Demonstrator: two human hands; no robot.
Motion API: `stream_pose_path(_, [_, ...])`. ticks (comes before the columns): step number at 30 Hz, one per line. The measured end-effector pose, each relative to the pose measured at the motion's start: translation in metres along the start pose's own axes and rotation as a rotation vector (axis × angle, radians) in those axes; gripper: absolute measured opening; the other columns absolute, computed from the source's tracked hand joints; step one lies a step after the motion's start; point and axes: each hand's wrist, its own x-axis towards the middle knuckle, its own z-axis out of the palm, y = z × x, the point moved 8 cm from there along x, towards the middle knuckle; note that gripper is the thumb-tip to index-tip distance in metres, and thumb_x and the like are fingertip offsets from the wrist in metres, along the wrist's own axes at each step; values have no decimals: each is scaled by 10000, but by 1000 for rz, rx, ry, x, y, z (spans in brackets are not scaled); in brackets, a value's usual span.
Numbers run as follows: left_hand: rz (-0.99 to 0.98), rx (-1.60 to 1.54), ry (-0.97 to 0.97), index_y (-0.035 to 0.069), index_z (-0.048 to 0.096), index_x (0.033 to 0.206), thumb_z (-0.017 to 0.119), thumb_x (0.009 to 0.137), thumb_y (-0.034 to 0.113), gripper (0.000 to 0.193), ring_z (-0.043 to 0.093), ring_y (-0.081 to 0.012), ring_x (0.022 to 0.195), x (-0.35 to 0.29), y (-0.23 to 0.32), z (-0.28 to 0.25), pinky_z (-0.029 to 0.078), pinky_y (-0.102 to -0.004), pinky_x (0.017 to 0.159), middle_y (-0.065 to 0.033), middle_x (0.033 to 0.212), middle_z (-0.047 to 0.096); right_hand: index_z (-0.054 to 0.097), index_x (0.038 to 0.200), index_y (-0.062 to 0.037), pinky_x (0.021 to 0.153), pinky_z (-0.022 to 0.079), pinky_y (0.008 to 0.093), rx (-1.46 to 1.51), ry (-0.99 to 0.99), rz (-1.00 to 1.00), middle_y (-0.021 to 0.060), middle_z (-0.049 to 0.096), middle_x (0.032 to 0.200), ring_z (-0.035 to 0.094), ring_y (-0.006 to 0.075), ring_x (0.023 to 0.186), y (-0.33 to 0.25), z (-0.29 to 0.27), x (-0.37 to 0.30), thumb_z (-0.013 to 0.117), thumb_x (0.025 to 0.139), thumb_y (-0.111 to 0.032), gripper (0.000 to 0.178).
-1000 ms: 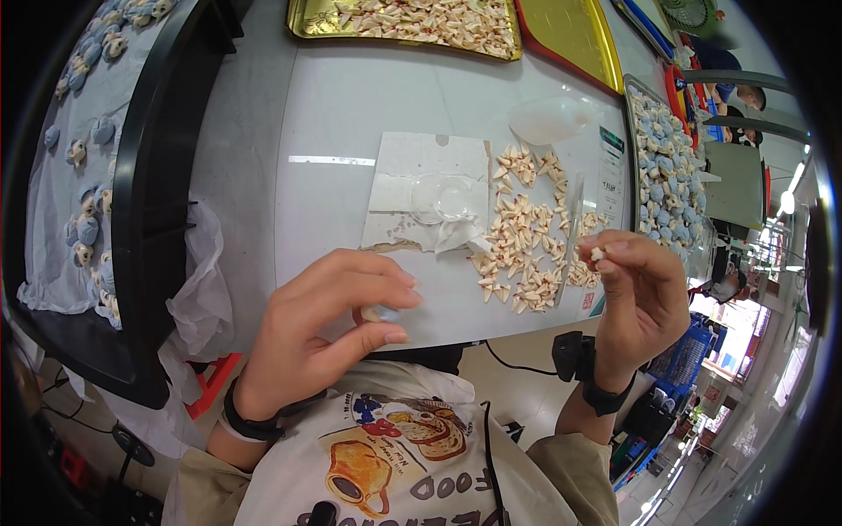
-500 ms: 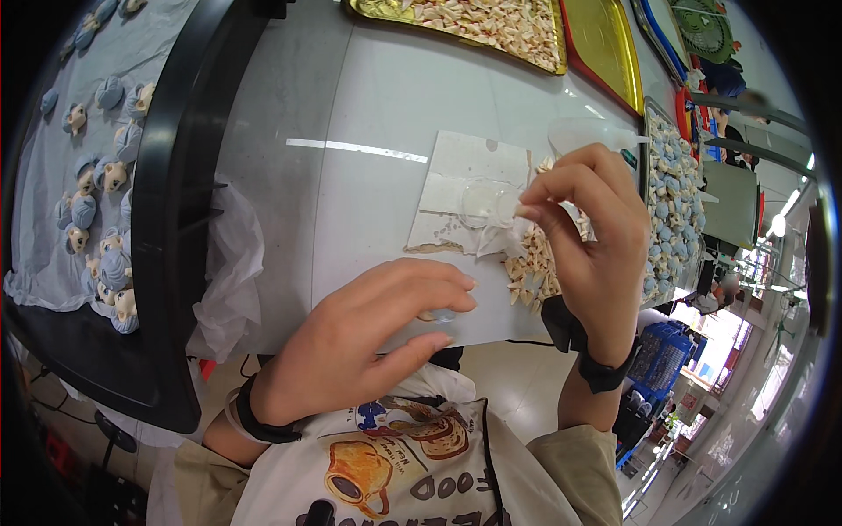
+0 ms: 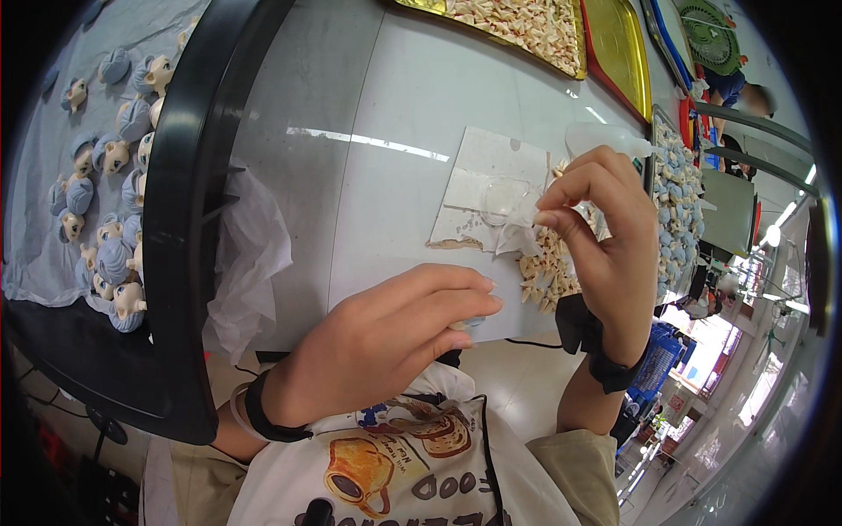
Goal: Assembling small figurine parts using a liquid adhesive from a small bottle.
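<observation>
My right hand [image 3: 605,237] is raised over the white table [image 3: 395,105], its thumb and forefinger pinched on a small cream piece [image 3: 556,173]. Below it lies a white card [image 3: 478,180] with a clear blob on it. A pile of small cream pieces [image 3: 545,267] sits beside the card, partly hidden by this hand. My left hand [image 3: 386,337] rests at the table's near edge with fingers held together. Something small and pale shows under its fingertips, but I cannot tell whether the hand grips it.
A black tray [image 3: 180,219] at the left holds a grey cloth with several blue-haired doll heads [image 3: 105,254]. A crumpled plastic bag [image 3: 250,254] lies against it. A gold tray of cream pieces [image 3: 517,22] stands at the back, a clear squeeze bottle [image 3: 605,138] and more doll heads [image 3: 680,193] at the right.
My right hand has lifted from the pile and moved left over the white card with the small piece. My left hand has slid right along the table's near edge. My view has swung leftward.
</observation>
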Motion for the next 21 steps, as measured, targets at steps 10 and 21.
stream_pose_path(10, [62,-6,48,40,685,1007,758,724,65,293,639,-217,908,-2,2,-2,536,-286,723,-109,1020,645,552,768,-20,656,395,344,-9,28,-28,80,523,773,503,264,746,-1,3,6,634,667,84,166])
stream_pose_path(21, [-6,-250,86,-4,637,1048,804,690,46,398,616,-189,978,-2,-5,-13,559,-254,784,-139,1096,580,666,847,-40,641,401,262,782,80,95,89,583,817,547,177,745,-33,3,-50,746,651,45,229])
